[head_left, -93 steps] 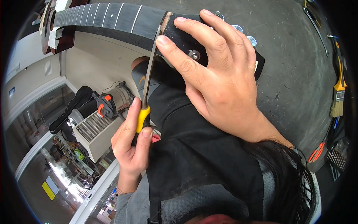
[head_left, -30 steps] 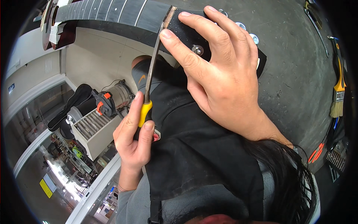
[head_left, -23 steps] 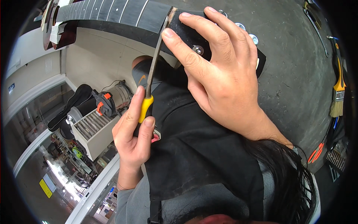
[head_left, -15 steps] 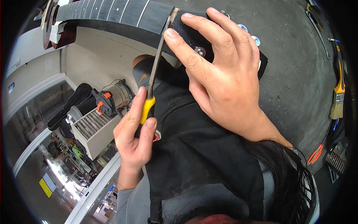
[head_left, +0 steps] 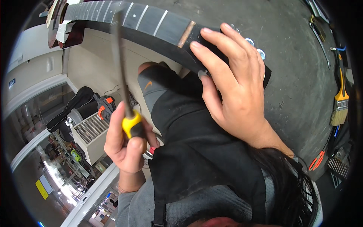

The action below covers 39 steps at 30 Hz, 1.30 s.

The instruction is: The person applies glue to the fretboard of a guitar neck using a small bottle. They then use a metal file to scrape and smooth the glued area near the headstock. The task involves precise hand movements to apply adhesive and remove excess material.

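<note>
A guitar neck with a dark fretboard (head_left: 145, 20) lies across the top of the view, running to its black headstock (head_left: 183, 56) on the right. Between fretboard and headstock shows a bare, light-brown nut slot (head_left: 186, 34). My left hand (head_left: 126, 151) is closed round the yellow-and-black handle of a slim metal file (head_left: 120, 64). The blade points up, slightly blurred, apart from the slot and to its left. My right hand (head_left: 238, 90) lies over the headstock, fingers spread, with the thumb by a tuning peg (head_left: 202, 73). More tuner knobs (head_left: 261, 54) stick out beyond the fingers.
The headstock end is over a dark grey worktop (head_left: 298, 72). At its right edge are a paint brush (head_left: 341, 102), a wrench (head_left: 319, 43) and red-handled pliers (head_left: 317, 160). Down on the left stand a vacuum-like machine (head_left: 104, 106) and a pale ribbed box (head_left: 89, 140).
My left hand has lifted the file out of the nut slot and swung it left. My right fingers have shifted right, off the blade, and the neck appears slightly further right.
</note>
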Motion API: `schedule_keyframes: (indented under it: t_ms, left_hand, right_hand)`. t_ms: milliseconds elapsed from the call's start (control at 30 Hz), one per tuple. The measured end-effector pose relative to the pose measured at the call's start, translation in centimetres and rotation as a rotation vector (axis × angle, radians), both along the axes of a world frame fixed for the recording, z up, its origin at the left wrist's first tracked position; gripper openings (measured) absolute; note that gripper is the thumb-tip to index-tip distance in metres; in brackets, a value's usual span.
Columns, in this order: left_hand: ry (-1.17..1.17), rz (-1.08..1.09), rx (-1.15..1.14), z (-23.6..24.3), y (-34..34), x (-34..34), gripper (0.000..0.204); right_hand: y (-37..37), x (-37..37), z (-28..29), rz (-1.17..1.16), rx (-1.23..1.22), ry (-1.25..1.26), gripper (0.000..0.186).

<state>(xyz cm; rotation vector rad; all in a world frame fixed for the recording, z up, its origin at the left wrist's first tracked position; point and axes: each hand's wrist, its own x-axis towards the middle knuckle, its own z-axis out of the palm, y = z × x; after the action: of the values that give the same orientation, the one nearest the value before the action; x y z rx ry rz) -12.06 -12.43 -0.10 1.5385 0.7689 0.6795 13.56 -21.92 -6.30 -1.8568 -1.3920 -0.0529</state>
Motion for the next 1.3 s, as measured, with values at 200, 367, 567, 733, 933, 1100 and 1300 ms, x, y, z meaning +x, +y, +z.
schedule_keyframes:
  t_ms: [200, 367, 567, 733, 933, 1100, 1300]
  left_hand:
    - [0.02, -0.12, -0.092, -0.5, 2.0, -2.0, 0.076]
    - [0.149, -0.416, 0.045, -1.3, 3.3, -3.1, 0.07]
    - [0.256, -0.432, 0.042, -1.0, 3.6, -2.2, 0.067]
    - [0.257, -0.419, 0.007, -1.0, 3.6, -2.0, 0.067]
    - [0.266, -0.44, 0.097, -1.0, 4.0, -2.0, 0.068]
    - [0.284, -0.455, 0.098, -0.7, 4.2, -1.8, 0.067]
    - [0.246, -0.435, 0.0, -0.4, 4.1, -1.7, 0.063]
  right_hand:
    - [-0.3, 0.6, 1.3, 0.061, -0.006, 0.117, 0.064]
    - [-0.2, 0.4, 2.4, 0.026, -0.033, 0.097, 0.062]
    - [0.1, 0.2, 1.9, 0.034, -0.065, 0.015, 0.065]
    - [0.2, 0.1, 1.6, 0.025, -0.076, -0.015, 0.066]
    - [0.5, -0.1, 1.7, 0.017, -0.083, -0.026, 0.066]
    - [0.5, 0.0, 1.6, 0.011, -0.084, -0.035, 0.065]
    - [0.6, 0.0, 1.8, 0.011, -0.094, -0.045, 0.064]
